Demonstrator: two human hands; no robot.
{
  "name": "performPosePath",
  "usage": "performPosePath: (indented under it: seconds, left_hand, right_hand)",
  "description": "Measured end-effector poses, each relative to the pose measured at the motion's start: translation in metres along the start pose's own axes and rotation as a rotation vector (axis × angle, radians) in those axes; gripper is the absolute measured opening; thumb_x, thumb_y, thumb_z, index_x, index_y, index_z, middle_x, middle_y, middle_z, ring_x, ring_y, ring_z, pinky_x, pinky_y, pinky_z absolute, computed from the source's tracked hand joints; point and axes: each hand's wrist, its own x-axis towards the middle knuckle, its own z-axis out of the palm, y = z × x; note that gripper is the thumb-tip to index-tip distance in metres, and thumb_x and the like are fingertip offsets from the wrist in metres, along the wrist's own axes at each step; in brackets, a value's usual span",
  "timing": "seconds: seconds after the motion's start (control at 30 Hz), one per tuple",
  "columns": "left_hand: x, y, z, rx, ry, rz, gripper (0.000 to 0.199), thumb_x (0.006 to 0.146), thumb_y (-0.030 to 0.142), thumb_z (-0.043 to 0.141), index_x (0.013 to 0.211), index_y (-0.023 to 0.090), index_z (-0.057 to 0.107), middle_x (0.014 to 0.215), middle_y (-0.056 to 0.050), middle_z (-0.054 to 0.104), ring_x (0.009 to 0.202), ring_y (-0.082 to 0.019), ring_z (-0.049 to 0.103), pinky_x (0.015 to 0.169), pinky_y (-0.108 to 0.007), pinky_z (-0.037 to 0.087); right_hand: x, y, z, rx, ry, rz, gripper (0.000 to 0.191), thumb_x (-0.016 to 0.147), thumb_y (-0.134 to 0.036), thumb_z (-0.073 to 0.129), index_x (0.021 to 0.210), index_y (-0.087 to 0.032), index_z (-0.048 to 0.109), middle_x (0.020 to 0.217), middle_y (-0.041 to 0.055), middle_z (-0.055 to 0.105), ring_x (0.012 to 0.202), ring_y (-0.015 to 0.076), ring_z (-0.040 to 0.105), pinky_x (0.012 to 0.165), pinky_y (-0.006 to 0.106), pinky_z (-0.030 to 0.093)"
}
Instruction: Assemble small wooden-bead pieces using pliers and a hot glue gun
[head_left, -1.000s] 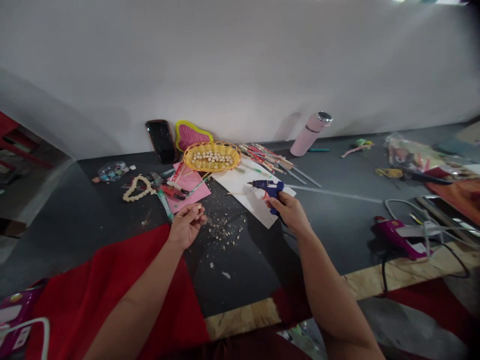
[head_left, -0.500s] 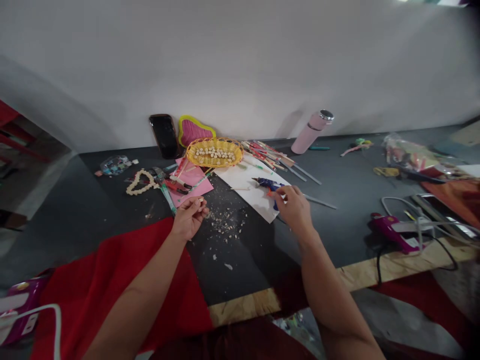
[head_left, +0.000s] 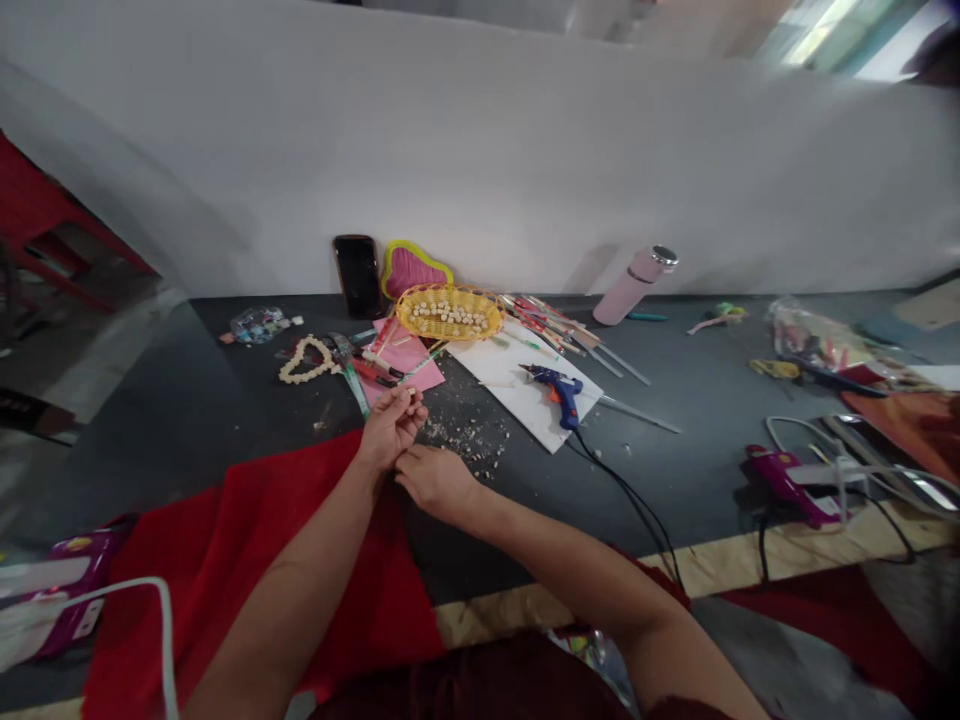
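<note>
My left hand (head_left: 390, 430) is closed, pinching a small pale wooden piece (head_left: 412, 391) between thumb and fingertips. My right hand (head_left: 439, 482) is just below it, fingers pinched together close to the heel of the left hand; whatever they hold, if anything, is hidden. A blue glue gun (head_left: 566, 400) rests on a white sheet (head_left: 491, 378), away from both hands. Beyond them stands a yellow woven basket (head_left: 405, 322) with several small pale pieces in it. To the left lies a triangular frame (head_left: 289, 374) made of similar pieces.
Pale crumbs (head_left: 480, 445) litter the dark table (head_left: 525, 530). Sticks (head_left: 544, 320), a pink bottle (head_left: 628, 290) and a phone (head_left: 358, 278) are at the back. Red cloth (head_left: 300, 510) covers the front left. The glue gun's cord (head_left: 637, 495) runs over the front edge.
My right hand has let go of the glue gun, leaving it on the white sheet, and moved left to beside my left hand. The left hand still holds the small piece. The view has shifted slightly.
</note>
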Motion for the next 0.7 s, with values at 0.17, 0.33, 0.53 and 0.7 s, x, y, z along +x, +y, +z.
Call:
performPosePath:
  seconds: [0.17, 0.33, 0.53, 0.7]
  left_hand:
    - [0.000, 0.003, 0.001, 0.001, 0.013, 0.000, 0.010, 0.068, 0.016, 0.072, 0.077, 0.015, 0.068, 0.075, -0.002, 0.064, 0.057, -0.003, 0.050, 0.061, -0.018, 0.047]
    - [-0.001, -0.003, 0.001, 0.083, 0.041, -0.027, 0.016, 0.066, 0.016, 0.074, 0.080, 0.016, 0.067, 0.077, -0.001, 0.065, 0.057, -0.004, 0.052, 0.061, -0.020, 0.047]
    - [-0.014, -0.016, 0.017, 0.230, 0.023, -0.120, 0.018, 0.061, 0.019, 0.077, 0.077, 0.014, 0.069, 0.072, -0.003, 0.067, 0.058, -0.007, 0.055, 0.058, -0.021, 0.046]
    - [-0.020, -0.024, 0.025, 0.348, 0.006, -0.171, 0.015, 0.061, 0.020, 0.077, 0.073, 0.014, 0.069, 0.069, -0.003, 0.068, 0.054, -0.007, 0.056, 0.056, -0.021, 0.045]
  right_hand:
    - [0.005, 0.002, 0.015, -0.076, -0.008, -0.040, 0.019, 0.090, -0.022, 0.041, 0.093, -0.016, 0.059, 0.091, 0.0071, 0.064, 0.081, 0.0183, 0.060, 0.069, 0.028, 0.047]
    - [-0.020, 0.028, 0.015, 0.032, 0.178, -0.038, 0.023, 0.093, -0.029, 0.039, 0.088, -0.018, 0.059, 0.088, 0.0069, 0.061, 0.085, 0.0162, 0.058, 0.078, 0.028, 0.045]
    - [-0.050, 0.071, -0.013, 0.384, 0.634, 0.096, 0.013, 0.090, -0.022, 0.044, 0.091, -0.020, 0.057, 0.085, 0.0052, 0.060, 0.081, 0.0148, 0.057, 0.073, 0.027, 0.047]
    - [-0.058, 0.075, -0.018, 0.483, 0.748, 0.053, 0.010, 0.088, -0.019, 0.047, 0.090, -0.020, 0.057, 0.081, 0.0044, 0.061, 0.079, 0.0151, 0.057, 0.072, 0.029, 0.048]
